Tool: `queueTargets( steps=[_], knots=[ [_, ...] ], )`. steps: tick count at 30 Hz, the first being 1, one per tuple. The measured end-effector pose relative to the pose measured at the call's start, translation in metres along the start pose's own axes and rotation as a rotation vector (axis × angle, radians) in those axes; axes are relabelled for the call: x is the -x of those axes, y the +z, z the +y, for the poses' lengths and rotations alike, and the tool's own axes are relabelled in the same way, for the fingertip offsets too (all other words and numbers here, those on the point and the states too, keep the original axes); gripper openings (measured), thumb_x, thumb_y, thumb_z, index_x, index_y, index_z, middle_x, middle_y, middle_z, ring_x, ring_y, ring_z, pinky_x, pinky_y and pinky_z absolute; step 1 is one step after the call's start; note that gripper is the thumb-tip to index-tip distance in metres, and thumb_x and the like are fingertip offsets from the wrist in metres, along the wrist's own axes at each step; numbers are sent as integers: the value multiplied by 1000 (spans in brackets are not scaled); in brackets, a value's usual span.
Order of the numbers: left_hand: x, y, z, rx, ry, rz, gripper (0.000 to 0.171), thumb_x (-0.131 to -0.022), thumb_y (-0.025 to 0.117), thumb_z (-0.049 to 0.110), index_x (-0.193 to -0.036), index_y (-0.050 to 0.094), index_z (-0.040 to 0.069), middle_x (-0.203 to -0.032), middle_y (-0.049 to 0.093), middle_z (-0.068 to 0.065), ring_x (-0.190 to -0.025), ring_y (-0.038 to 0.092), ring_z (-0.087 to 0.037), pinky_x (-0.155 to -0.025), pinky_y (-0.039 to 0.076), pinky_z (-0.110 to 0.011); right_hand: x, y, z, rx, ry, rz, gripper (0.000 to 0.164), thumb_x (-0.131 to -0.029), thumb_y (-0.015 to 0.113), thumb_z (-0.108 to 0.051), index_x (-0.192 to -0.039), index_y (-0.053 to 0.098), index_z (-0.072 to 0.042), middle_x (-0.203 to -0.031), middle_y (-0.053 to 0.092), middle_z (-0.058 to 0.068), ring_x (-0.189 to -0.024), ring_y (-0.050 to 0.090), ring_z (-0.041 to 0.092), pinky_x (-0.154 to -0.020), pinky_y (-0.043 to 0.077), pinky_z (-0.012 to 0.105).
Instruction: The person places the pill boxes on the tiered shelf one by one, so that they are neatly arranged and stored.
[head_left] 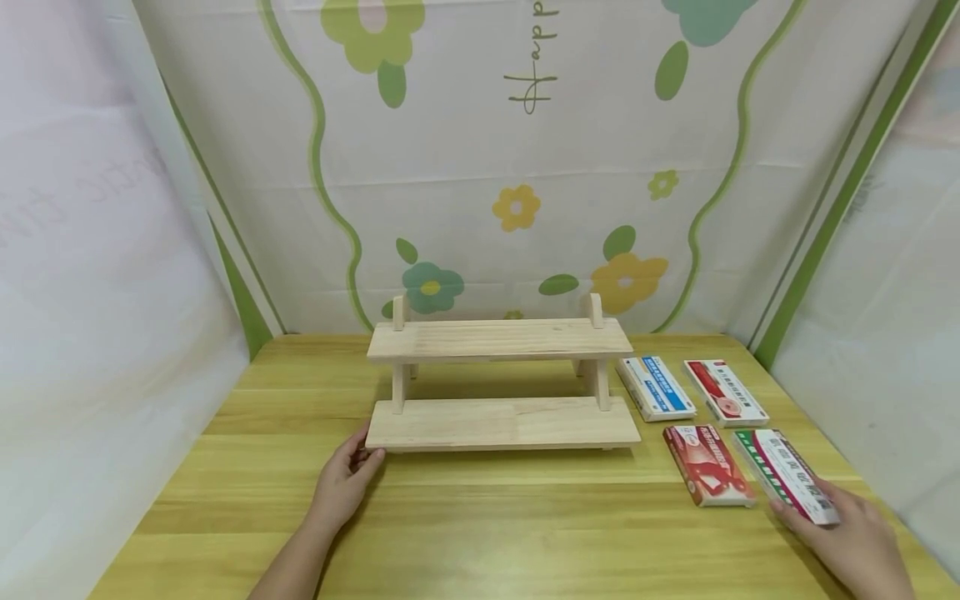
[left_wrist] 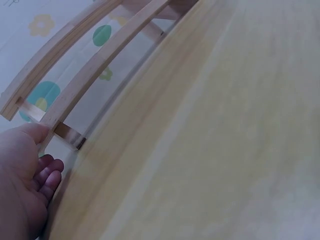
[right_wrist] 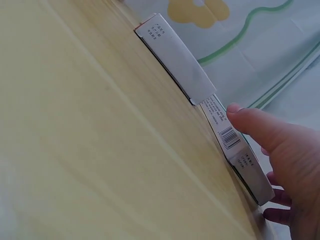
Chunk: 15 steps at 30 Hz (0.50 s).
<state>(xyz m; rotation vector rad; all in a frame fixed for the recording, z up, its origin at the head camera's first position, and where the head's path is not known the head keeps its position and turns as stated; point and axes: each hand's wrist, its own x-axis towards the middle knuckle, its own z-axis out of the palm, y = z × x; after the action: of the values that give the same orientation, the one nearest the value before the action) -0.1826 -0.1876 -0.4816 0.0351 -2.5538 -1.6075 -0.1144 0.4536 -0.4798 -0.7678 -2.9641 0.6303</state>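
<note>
A two-tier wooden shelf (head_left: 501,423) stands in the middle of the table. My left hand (head_left: 347,479) grips the left end of its lower board, thumb at the front edge and fingers curled beside it; the left wrist view has this hand (left_wrist: 22,175) close up. At the right, my right hand (head_left: 855,529) holds the near end of a white, green and purple medicine box (head_left: 787,475) between thumb and fingers. In the right wrist view, the thumb lies along the barcoded side of that box (right_wrist: 225,130). Left of it, a red medicine box (head_left: 708,467) lies flat.
Behind these lie a blue and white box (head_left: 657,388) and a red and white box (head_left: 725,393), to the right of the shelf. The wooden table (head_left: 525,533) is enclosed by a flowered fabric backdrop (head_left: 450,150) at the back and sides.
</note>
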Motion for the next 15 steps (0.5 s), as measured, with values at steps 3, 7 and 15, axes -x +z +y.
queueTargets(
  steps=[3, 7, 15],
  knots=[
    [0, 0, 0, 2, -2, 2, 57, -98, 61, 24, -147, 41, 2, -139, 55, -18, -108, 54, -18, -85, 46, -14, 0, 0, -1, -11, -22, 28, 105, -86, 56, -69, -148, 25, 9, -135, 28, 42, -118, 28, 58, -88, 33, 69],
    [0, 0, 1, 4, 7, 1, 57, -98, 61, 25, -147, 41, 1, -138, 54, -20, -109, 54, -20, -85, 46, -15, -2, 1, -2, 5, -79, 75, 101, -87, 57, -67, -147, 29, 9, -134, 31, 42, -118, 29, 57, -88, 33, 69],
    [1, 0, 1, -1, -3, -1, 57, -98, 60, 23, -147, 41, 2, -138, 55, -18, -109, 54, -19, -85, 46, -15, -9, 4, 0, 47, -115, 97, 98, -87, 55, -68, -149, 30, 4, -133, 32, 44, -115, 32, 60, -88, 32, 71]
  ],
)
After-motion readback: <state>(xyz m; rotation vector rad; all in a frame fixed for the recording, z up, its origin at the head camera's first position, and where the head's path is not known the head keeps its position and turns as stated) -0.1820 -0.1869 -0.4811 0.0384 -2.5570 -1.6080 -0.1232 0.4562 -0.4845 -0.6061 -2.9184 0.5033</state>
